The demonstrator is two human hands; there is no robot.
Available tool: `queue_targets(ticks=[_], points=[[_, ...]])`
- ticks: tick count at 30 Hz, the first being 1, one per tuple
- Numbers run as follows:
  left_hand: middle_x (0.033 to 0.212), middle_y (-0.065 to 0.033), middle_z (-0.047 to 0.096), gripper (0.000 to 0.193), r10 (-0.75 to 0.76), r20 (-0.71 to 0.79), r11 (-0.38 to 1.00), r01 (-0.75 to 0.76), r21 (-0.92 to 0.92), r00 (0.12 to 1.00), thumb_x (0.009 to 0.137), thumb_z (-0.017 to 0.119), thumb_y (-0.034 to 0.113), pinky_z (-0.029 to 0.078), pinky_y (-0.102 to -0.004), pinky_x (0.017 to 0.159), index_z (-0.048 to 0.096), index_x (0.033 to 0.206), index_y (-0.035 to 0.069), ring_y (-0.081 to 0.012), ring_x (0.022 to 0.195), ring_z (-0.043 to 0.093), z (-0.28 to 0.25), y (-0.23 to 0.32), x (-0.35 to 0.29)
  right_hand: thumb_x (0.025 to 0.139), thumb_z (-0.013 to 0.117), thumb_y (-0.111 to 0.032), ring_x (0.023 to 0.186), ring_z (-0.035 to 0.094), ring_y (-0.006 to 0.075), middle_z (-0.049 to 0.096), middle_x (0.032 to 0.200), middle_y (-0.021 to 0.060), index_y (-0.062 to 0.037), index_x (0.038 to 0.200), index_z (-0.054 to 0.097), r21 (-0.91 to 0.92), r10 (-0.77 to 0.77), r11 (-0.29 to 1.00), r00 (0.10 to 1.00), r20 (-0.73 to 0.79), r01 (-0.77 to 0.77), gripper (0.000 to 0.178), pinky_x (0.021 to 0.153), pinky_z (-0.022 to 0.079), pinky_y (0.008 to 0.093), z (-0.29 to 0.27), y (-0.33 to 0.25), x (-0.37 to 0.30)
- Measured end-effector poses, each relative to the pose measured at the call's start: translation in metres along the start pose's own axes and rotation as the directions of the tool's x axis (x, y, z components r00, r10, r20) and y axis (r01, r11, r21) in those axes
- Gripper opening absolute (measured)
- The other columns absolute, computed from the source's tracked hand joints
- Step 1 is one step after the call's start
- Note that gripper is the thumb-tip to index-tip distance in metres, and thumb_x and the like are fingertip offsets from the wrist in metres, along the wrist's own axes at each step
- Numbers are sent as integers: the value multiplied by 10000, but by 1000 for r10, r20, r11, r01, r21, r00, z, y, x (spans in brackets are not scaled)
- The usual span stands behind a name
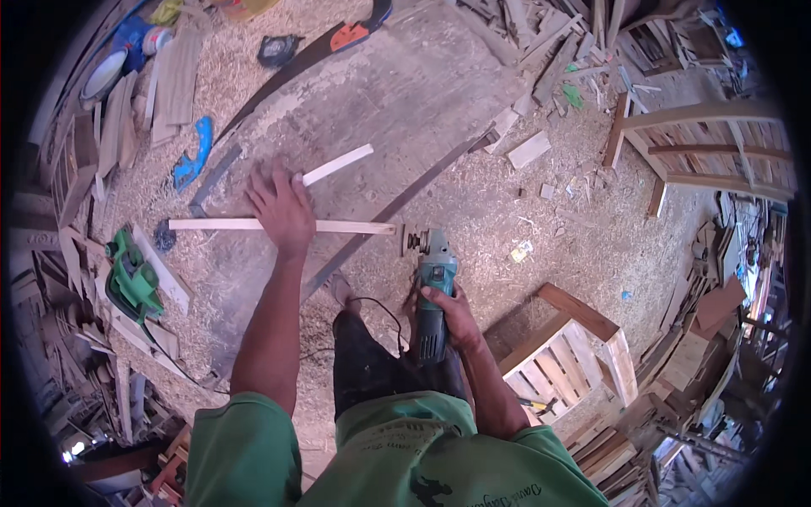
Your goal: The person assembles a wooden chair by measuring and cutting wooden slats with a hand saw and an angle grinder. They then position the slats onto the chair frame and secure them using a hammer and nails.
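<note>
My right hand (454, 314) is closed around the teal body of an angle grinder (432, 314). The grinder's disc end points away from me, close to the right end of a long pale wooden strip (355, 227). My left hand (283, 205) lies palm down across that strip, its fingers stretched out and spread over the board. Beside its thumb, a shorter pale strip (338, 165) slants up to the right. Under the long strip a dark flat bar (397, 205) runs diagonally. Whether the disc touches the wood, I cannot tell.
A green electric planer (135, 275) lies at the left, near a blue handle (196, 152). Farther off is a large handsaw (312, 63). Slatted wooden frames (583, 363) stand at the right, with scrap wood (680, 359) piled beyond. A cord (390, 314) curls by my leg.
</note>
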State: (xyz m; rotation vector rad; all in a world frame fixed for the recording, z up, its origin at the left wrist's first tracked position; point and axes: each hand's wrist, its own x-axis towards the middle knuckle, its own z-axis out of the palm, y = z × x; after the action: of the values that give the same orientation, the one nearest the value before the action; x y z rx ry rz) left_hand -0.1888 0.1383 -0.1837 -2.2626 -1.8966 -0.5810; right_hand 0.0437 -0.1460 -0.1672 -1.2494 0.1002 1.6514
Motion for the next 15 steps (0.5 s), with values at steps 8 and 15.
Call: queue_targets(ticks=[8, 15], points=[[1650, -245, 394, 535, -48, 83, 995, 40, 89, 995, 1141, 468, 425, 208, -673, 1291, 480, 1625, 199, -474, 1526, 365, 4, -5, 1, 946, 828, -189, 792, 748, 214, 744, 969, 99, -38, 1215, 627, 16, 46, 999, 999, 8, -46, 369, 732, 645, 378, 2, 6, 11], [1644, -221, 412, 512, -26, 88, 997, 19, 73, 996, 1138, 466, 395, 215, -689, 1285, 515, 1607, 196, -458, 1529, 377, 3, -5, 4, 943, 839, -181, 812, 759, 232, 747, 978, 102, -38, 1199, 641, 26, 63, 998, 998, 16, -63, 354, 741, 648, 388, 1, 6, 14]])
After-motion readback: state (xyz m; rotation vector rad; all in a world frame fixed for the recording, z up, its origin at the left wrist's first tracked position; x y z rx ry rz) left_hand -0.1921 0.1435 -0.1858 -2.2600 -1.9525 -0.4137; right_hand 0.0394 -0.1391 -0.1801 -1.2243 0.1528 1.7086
